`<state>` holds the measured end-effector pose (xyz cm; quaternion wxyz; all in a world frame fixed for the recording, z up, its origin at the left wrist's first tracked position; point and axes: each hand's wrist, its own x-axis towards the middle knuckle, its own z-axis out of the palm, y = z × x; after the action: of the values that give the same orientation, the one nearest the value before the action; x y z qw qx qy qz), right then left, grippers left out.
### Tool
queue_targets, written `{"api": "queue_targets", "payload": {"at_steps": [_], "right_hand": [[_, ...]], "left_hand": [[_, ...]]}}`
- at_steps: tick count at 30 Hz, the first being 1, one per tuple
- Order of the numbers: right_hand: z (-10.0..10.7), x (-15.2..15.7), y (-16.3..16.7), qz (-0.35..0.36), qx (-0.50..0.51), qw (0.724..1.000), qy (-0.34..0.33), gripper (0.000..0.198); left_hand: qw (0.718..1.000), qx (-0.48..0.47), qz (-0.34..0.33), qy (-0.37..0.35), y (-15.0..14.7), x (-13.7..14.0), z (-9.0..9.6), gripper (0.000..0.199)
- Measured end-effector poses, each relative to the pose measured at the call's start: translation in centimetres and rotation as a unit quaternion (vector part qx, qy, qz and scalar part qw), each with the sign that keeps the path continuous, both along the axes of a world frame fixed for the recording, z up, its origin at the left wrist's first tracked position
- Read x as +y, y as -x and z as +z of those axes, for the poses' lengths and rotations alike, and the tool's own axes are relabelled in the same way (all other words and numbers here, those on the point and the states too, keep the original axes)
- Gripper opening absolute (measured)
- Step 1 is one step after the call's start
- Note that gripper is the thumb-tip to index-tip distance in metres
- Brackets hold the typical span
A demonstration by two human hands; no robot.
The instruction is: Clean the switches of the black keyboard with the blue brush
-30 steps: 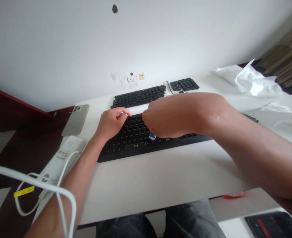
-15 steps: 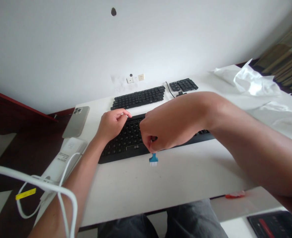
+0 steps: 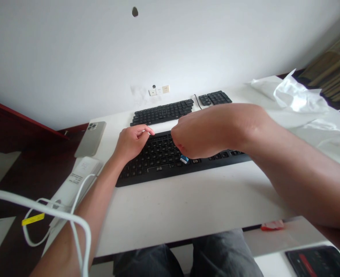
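The right hand (image 3: 200, 132) pinches a small blue brush (image 3: 184, 159) on the near keyboard's (image 3: 147, 169) lower rows, mid-tabletop; the left hand (image 3: 129, 141), loosely curled, steadies its far-left edge. Probably brushing, partway through.

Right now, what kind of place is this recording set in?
Probably a home or small office room: a white desk against a plain wall with power sockets, two black keyboards, near and far, and a phone lying at the desk's edge.
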<state>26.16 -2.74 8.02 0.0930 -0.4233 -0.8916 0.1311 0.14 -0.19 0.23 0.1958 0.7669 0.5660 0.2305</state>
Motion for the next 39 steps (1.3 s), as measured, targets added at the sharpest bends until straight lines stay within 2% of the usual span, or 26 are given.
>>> {"api": "queue_targets", "payload": {"at_steps": [3, 7, 11, 13, 16, 19, 23, 25, 28, 31, 33, 37, 39], "right_hand": [[-1.2, 0.4, -0.3, 0.053, -0.069, 0.993, 0.074, 0.038], [-3.0, 1.2, -1.2, 0.076, 0.031, 0.997, 0.012, 0.047], [-3.9, 1.5, -1.5, 0.101, 0.015, 0.995, 0.014, 0.049], [-4.1, 1.5, -1.5, 0.073, 0.023, 0.997, 0.012, 0.048], [-3.9, 1.5, -1.4, -0.024, 0.068, 0.997, -0.021, 0.046], [-3.0, 1.0, -0.9, -0.077, 0.072, 0.994, -0.026, 0.044], [-0.4, -0.3, 0.5, -0.013, -0.048, 0.996, 0.077, 0.038], [1.1, -1.1, 1.4, -0.02, -0.105, 0.987, 0.117, 0.039], [3.3, -2.1, 2.8, -0.044, -0.165, 0.975, 0.14, 0.036], [4.9, -2.8, 4.1, -0.1, -0.236, 0.949, 0.186, 0.024], [5.5, -3.1, 4.7, -0.109, -0.269, 0.935, 0.205, 0.017], [5.5, -2.6, 3.9, -0.099, -0.284, 0.936, 0.185, 0.021], [4.9, -1.9, 2.5, -0.095, -0.233, 0.959, 0.129, 0.026]], "left_hand": [[1.0, -0.001, 0.002, 0.0, 0.0, 0.0, 0.0, 0.031], [1.0, 0.002, 0.0, -0.002, -0.1, 0.0, 0.1, 0.032], [1.0, 0.005, 0.0, 0.0, -0.1, 0.0, 0.1, 0.031], [1.0, 0.007, -0.001, -0.003, -0.1, 0.0, 0.0, 0.032], [1.0, 0.01, -0.002, -0.005, 0.0, 0.1, 0.0, 0.032], [1.0, 0.009, -0.003, -0.005, 0.0, 0.1, 0.0, 0.032], [1.0, 0.009, 0.001, -0.002, 0.0, 0.1, -0.1, 0.032], [1.0, 0.008, 0.001, -0.002, 0.0, 0.0, -0.1, 0.032], [1.0, 0.006, -0.002, -0.006, -0.1, 0.0, 0.0, 0.032], [1.0, 0.006, -0.001, -0.003, -0.1, 0.0, 0.0, 0.032], [1.0, 0.007, -0.001, 0.001, 0.0, 0.1, 0.0, 0.031], [1.0, 0.01, -0.008, -0.002, 0.1, 0.2, -0.1, 0.032], [1.0, 0.014, -0.013, -0.003, 0.2, 0.1, -0.1, 0.032]]}}
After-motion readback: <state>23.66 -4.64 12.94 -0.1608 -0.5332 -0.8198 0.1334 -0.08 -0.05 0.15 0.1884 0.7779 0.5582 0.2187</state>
